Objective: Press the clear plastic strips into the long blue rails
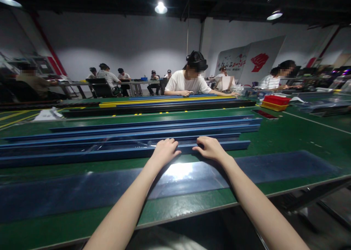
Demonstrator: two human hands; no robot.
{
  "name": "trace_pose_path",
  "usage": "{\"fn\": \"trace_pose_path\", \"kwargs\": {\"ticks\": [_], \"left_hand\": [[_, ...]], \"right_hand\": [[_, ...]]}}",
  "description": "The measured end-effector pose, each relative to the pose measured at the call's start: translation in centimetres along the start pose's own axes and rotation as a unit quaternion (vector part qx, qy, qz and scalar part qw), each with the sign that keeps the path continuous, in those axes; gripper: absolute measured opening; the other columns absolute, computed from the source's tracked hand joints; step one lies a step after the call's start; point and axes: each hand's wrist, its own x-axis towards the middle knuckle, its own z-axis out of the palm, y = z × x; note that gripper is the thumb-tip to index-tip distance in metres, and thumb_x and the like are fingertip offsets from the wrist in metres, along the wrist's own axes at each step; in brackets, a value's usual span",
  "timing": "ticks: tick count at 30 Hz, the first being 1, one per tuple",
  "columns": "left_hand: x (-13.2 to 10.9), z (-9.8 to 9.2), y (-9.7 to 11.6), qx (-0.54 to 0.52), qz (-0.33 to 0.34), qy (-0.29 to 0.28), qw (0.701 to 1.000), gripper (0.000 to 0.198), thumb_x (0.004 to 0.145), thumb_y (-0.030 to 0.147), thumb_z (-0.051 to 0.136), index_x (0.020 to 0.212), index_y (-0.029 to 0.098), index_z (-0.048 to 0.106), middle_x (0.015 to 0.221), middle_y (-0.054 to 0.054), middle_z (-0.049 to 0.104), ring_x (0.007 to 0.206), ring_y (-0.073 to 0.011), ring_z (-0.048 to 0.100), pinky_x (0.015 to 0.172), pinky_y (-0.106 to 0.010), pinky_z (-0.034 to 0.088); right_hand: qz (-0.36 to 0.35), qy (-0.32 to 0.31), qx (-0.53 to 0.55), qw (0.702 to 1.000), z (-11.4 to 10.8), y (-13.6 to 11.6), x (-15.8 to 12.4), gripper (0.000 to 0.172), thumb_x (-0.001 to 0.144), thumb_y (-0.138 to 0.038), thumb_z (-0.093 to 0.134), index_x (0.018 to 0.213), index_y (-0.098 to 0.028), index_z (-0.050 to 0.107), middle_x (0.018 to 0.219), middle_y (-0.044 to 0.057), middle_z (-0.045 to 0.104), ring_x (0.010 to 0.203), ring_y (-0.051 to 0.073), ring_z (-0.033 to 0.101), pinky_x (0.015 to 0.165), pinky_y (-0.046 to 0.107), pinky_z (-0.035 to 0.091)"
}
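My left hand (165, 150) and my right hand (209, 147) rest side by side on the nearest of several long blue rails (109, 153) lying across the green table (287, 140). Both hands have their fingers curled over the rail's near edge, gripping it. A clear plastic film shows on the rail to the left of my left hand. A dark blue glossy strip (274, 169) lies flat on the table under my forearms.
More blue rails (153, 127) lie behind the gripped one. Black and yellow rails (164, 104) lie farther back, in front of a seated person in a white shirt (189, 82). Red and yellow trays (275, 102) stand at the right. Other people sit at far tables. The table's front edge (192, 215) is near me.
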Motion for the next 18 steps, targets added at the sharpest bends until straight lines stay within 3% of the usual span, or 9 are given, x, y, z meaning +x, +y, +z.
{"fn": "trace_pose_path", "kwargs": {"ticks": [11,18], "left_hand": [[-0.1,0.1,-0.3,0.015,0.008,0.032,0.999,0.024,0.081,0.041,0.051,0.088,0.019,0.056,0.093,-0.004,0.061,0.089,-0.0201,0.054,0.073,-0.03,0.04],[-0.1,-0.1,-0.4,0.014,0.01,0.043,0.999,0.024,0.08,0.041,0.053,0.09,0.018,0.055,0.094,-0.004,0.06,0.091,-0.0205,0.052,0.074,-0.031,0.039]], "right_hand": [[0.002,0.001,-0.015,1.0,-0.2,0.6,0.1,0.027,0.078,-0.042,0.05,0.071,-0.018,0.058,0.073,0.003,0.063,0.069,0.015,0.055,0.057,0.024,0.027],[0.038,-0.01,-0.037,0.999,-0.7,1.3,-0.3,0.026,0.077,-0.041,0.05,0.069,-0.018,0.058,0.072,0.004,0.063,0.069,0.016,0.055,0.057,0.024,0.027]]}}
